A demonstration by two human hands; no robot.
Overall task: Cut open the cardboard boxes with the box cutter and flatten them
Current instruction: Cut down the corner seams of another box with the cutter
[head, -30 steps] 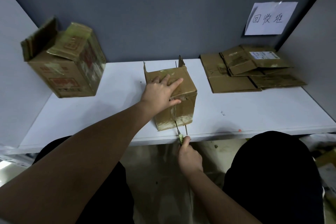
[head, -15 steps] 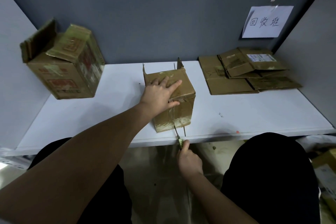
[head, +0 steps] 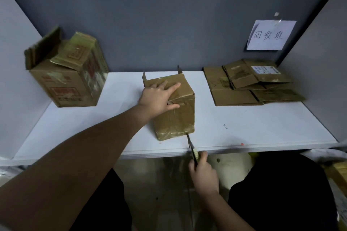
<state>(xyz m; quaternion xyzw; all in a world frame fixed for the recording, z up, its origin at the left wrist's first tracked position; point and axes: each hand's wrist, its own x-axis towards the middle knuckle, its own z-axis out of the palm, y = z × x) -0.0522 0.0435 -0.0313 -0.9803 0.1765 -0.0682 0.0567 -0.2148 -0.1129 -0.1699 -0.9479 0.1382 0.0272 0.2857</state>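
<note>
At 5 o'clock, nearest the viewer, the right hand [head: 203, 174] curls around the handle of a box cutter [head: 191, 149], thumb stretched along its top. The blade angles up toward 12 o'clock and its tip touches the bottom right corner of a small taped cardboard box [head: 176, 116] standing near the front edge of the white surface [head: 253, 127]. The left hand [head: 159, 97] reaches in from 8 o'clock and lies flat on the top of that box, fingers spread and straight, pressing down. The box's far flaps stand upright. Farther back at 10 o'clock, a larger cardboard box [head: 69, 77] with red printing sits with its top flaps open. At 2 o'clock, a stack of flattened boxes [head: 251, 84] lies on the surface. Above it, a paper sign [head: 268, 35] with handwritten characters is taped to the grey back wall [head: 169, 24].
</note>
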